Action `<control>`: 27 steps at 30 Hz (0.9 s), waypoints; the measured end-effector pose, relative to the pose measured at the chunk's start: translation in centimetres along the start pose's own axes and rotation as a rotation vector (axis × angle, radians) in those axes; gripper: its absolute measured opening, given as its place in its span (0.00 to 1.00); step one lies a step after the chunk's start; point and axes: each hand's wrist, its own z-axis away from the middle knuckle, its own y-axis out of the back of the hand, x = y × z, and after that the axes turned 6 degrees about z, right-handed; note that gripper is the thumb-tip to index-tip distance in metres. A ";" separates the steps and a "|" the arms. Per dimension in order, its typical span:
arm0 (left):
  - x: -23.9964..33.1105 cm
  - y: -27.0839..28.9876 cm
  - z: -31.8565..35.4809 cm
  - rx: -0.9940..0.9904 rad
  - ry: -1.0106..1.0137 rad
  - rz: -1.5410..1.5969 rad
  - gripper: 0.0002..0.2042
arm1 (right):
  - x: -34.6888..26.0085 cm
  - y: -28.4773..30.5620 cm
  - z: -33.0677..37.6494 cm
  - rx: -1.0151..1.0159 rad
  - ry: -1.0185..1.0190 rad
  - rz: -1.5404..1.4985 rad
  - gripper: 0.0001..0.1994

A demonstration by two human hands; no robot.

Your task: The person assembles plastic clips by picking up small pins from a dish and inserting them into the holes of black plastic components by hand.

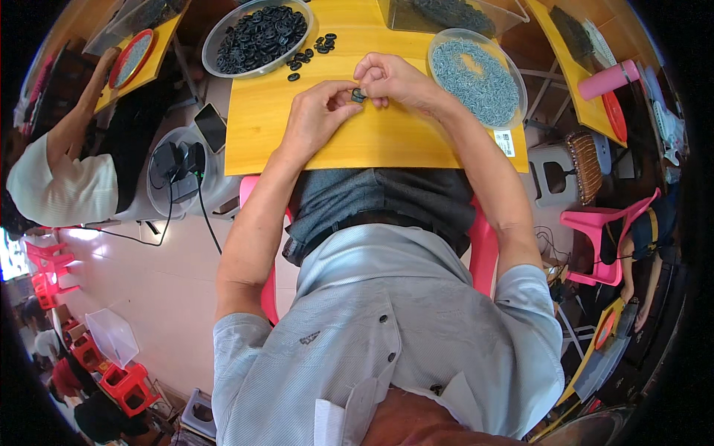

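Above the yellow table (297, 149), my left hand (321, 115) pinches a small black oval plastic piece (358, 95) between thumb and fingers. My right hand (388, 78) meets it from the other side, fingertips closed at the piece; whatever they hold is too small to make out. Beyond my left hand, a round clear tub (216, 63) is heaped with black oval pieces (260, 39). Several loose ones (324, 44) lie on the table beside it. To the right of my right hand stands a round clear tray (522, 93) of small silvery screws (476, 93).
A clear bin (513, 16) of dark parts stands at the table's far right. Left of the table, a stool bears a white basin (156, 189) with black adapters and cables, next to a phone (210, 128). A co-worker (71, 175) sits at the left; pink chairs (606, 238) stand right.
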 end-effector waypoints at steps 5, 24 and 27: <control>-0.2 -0.1 0.4 0.032 -0.122 -0.190 0.17 | 0.4 -1.2 0.1 0.037 0.015 -0.018 0.11; -0.2 0.0 0.6 0.153 -0.366 -0.415 0.15 | 0.0 -2.7 0.3 0.220 -0.070 0.089 0.08; -0.2 0.0 0.8 0.165 -0.374 -0.451 0.14 | 0.5 -3.0 0.1 0.230 -0.050 0.061 0.08</control>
